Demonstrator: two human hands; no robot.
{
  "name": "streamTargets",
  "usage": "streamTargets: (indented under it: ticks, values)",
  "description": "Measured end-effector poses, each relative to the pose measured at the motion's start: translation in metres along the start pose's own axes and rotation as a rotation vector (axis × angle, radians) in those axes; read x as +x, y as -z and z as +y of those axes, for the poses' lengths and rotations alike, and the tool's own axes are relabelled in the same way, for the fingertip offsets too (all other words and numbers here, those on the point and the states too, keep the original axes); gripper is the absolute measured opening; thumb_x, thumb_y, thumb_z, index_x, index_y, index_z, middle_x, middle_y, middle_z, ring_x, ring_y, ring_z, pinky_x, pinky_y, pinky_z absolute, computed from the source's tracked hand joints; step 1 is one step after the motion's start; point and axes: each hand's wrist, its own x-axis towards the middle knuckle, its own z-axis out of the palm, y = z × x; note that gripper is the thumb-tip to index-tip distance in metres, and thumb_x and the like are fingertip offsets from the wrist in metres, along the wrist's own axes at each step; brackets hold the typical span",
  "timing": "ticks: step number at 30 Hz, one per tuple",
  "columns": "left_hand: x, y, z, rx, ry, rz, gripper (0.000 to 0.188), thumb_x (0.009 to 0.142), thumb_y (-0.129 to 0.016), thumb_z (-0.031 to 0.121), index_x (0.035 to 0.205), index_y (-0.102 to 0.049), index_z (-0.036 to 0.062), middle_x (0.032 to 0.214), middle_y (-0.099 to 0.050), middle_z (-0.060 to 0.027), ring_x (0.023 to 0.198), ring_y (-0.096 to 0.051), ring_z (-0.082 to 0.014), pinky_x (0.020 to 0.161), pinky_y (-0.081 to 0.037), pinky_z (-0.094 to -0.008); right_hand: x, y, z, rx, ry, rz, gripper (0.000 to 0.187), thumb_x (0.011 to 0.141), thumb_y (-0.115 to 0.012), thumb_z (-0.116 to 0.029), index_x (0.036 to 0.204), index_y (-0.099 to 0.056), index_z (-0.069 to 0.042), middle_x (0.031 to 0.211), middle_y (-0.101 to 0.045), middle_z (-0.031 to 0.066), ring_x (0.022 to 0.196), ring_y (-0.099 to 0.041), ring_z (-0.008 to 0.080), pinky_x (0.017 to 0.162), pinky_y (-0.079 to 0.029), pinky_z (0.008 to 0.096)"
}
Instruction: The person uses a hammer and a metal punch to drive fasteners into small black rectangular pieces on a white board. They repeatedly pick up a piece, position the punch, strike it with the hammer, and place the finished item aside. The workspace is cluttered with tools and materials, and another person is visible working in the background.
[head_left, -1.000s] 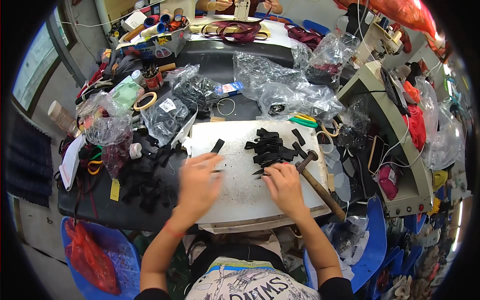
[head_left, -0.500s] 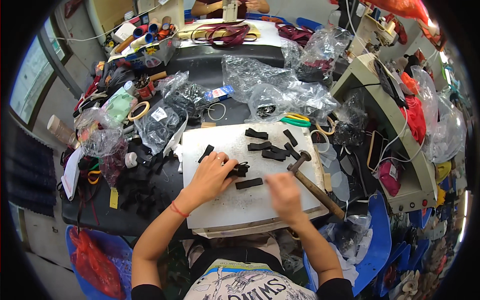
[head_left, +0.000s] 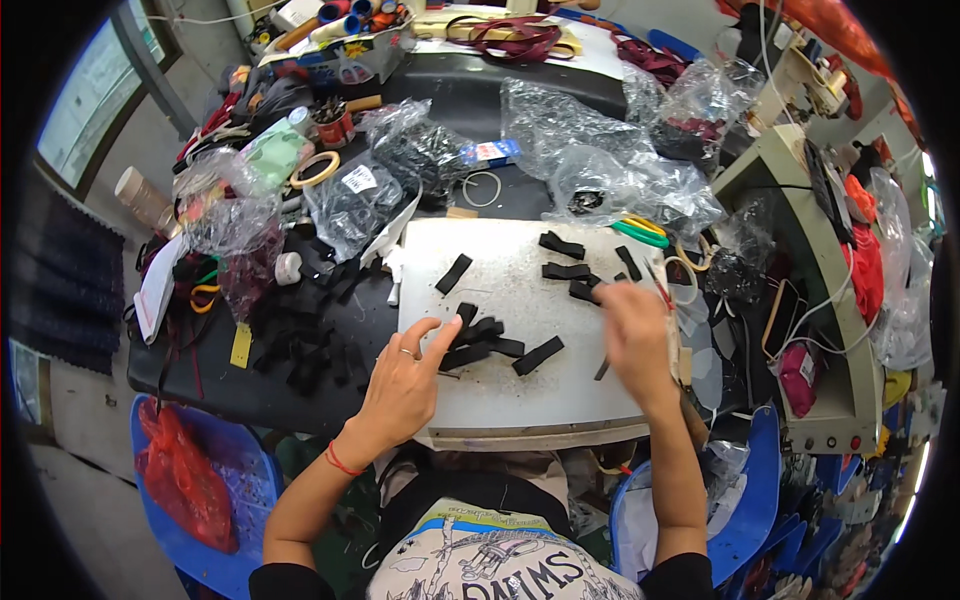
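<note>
1. Head view, hands. The left hand [head_left: 395,392] is released, thumb and index finger apart, just beside a loose cluster of black folded fabric strips [head_left: 481,332]. The right hand [head_left: 640,345] is blurred; whether it grasps anything cannot be told. A brown wooden hammer handle [head_left: 692,420] shows below it.

2. Head view, change. Half a second ago the left hand was bent over the cluster, partly covering it. It now stands clear of most of it, so the strips there appear to lie unheld. The right hand has moved over to the board's right side, where it hides the hammer's head.

3. Head view, location. The strips lie flat on a white rectangular board [head_left: 570,415] set on the black-topped desk [head_left: 222,385]: the cluster near the left hand, others toward the far right corner.

4. Head view, containers. A red plastic bag [head_left: 185,480], contents not discernible, lies in a blue plastic receptacle [head_left: 258,475] at left. A red round tin [head_left: 336,133] holds small dark items. A printed box [head_left: 372,68] holds coloured rolls.
</note>
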Motion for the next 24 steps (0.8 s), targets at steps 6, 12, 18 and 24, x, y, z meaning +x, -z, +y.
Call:
streamTargets:
  ticks: [6, 12, 18, 24]
  values:
    - [-0.01, -0.001, 0.007, -0.223, 0.062, 0.075, 0.037, 0.076, -0.072, 0.009, 0.111, -0.058, 0.0044, 0.11, -0.056, -0.014, 0.092, -0.052, -0.0327, 0.081, -0.044, -0.0406, -0.032, -0.024, -0.032, 0.167, 0.089, -0.247, 0.041, 0.075, -0.074, -0.01, 0.114, -0.063, -0.006, 0.109, -0.058, 0.0116, 0.109, -0.052, 0.031, 0.092, -0.041, 0.0424]
    - [-0.017, -0.023, 0.006, -0.229, -0.052, 0.007, 0.025, 0.076, -0.075, 0.013, 0.099, -0.066, 0.0087, 0.1, -0.061, -0.0073, 0.085, -0.054, -0.0262, 0.074, -0.046, -0.0357, -0.028, -0.025, -0.052, 0.23, 0.007, -0.135, 0.032, 0.076, -0.073, -0.01, 0.107, -0.065, -0.005, 0.106, -0.059, 0.011, 0.106, -0.053, 0.0309, 0.092, -0.041, 0.041]
    - [-0.012, -0.007, 0.009, -0.291, -0.013, 0.013, 0.021, 0.074, -0.075, 0.01, 0.094, -0.068, 0.0094, 0.097, -0.062, -0.0073, 0.084, -0.055, -0.0256, 0.071, -0.047, -0.0351, -0.004, -0.05, -0.068, 0.26, 0.096, -0.19, 0.031, 0.08, -0.069, -0.007, 0.11, -0.062, -0.006, 0.1, -0.062, 0.0086, 0.098, -0.055, 0.0289, 0.088, -0.041, 0.0396]
    - [0.015, -0.002, -0.011, -0.171, 0.183, 0.238, 0.025, 0.077, -0.072, 0.009, 0.1, -0.062, 0.005, 0.095, -0.061, -0.0084, 0.085, -0.054, -0.0281, 0.074, -0.046, -0.0379, 0.004, -0.042, -0.065, 0.278, 0.073, -0.307, 0.024, 0.082, -0.066, -0.005, 0.106, -0.064, -0.007, 0.098, -0.059, 0.0096, 0.093, -0.053, 0.0288, 0.081, -0.042, 0.0384]
